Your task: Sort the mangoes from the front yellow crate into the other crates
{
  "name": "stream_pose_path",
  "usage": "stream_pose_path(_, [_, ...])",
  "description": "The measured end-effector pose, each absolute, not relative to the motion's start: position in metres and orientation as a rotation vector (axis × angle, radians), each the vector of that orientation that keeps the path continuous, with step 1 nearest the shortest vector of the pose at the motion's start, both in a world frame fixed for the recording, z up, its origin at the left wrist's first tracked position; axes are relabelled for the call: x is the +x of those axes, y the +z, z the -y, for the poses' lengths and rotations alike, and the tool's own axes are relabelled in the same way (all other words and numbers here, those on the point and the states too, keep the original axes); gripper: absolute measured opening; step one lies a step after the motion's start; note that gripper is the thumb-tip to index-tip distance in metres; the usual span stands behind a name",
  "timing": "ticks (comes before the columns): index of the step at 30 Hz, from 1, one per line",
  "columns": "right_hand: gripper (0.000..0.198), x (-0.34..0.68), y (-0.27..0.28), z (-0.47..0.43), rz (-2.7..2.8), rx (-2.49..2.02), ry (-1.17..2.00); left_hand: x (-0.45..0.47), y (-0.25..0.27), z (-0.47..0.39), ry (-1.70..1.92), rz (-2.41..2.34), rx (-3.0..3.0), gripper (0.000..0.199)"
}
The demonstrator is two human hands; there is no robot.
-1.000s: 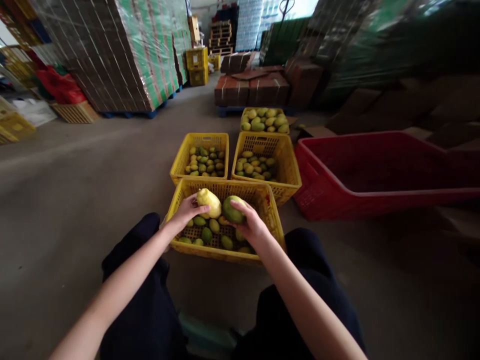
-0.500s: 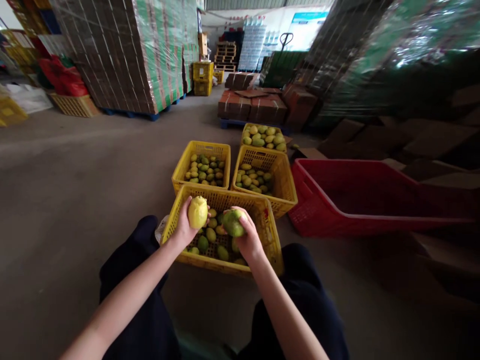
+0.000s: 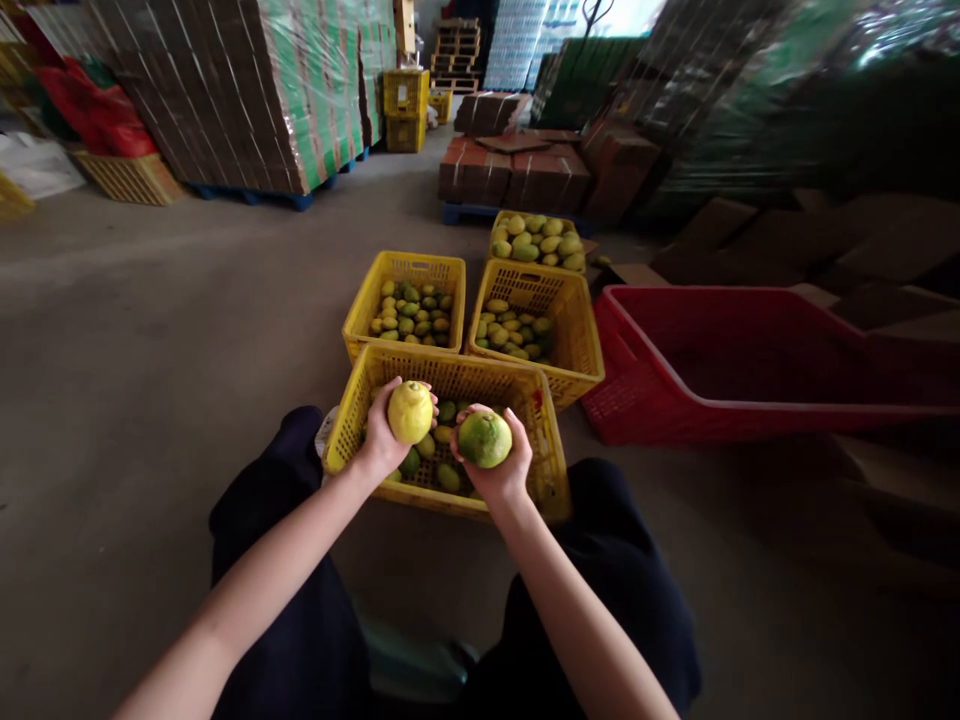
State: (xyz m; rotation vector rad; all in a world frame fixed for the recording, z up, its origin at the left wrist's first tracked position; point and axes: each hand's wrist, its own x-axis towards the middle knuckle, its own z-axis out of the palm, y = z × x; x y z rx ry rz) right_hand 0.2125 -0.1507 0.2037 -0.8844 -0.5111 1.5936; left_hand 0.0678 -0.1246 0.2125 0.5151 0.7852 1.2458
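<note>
My left hand is wrapped around a yellow lemon, its knobbed end turned up towards me. Just to the right, my right hand cups a mostly green lemon with a yellowish patch. Both hands are above the near yellow crate, and a gap separates the two fruits. Several green and yellow lemons lie on the bottom of that crate, partly hidden by my hands and wrists.
Behind the near crate stand a left yellow crate, a right yellow crate and a farther full crate, all with lemons. A large red bin is to the right. Flattened cartons lie on a blue pallet; wrapped stacks rise behind.
Both lemons have turned, so their ends now face up more. My left hand has shifted slightly right, and the right hand has rolled palm-up. The view has tipped down a little.
</note>
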Motion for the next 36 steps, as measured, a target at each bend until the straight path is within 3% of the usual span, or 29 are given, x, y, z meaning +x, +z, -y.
stream_pose_path(17, [0.024, 0.224, 0.196, 0.141, 0.353, -0.733, 1.752, 0.069, 0.218, 0.117, 1.233, -0.813, 0.18, 0.025])
stream_pose_path(25, [0.017, 0.225, 0.196, 0.14, 0.331, -0.898, 1.63, 0.064, 0.216, 0.124, 1.128, -0.736, 0.345, 0.028])
stream_pose_path(36, [0.018, 0.221, 0.2, 0.137, 0.027, -1.134, 1.757, 0.057, 0.206, 0.113, 1.04, -0.84, 0.011, 0.03])
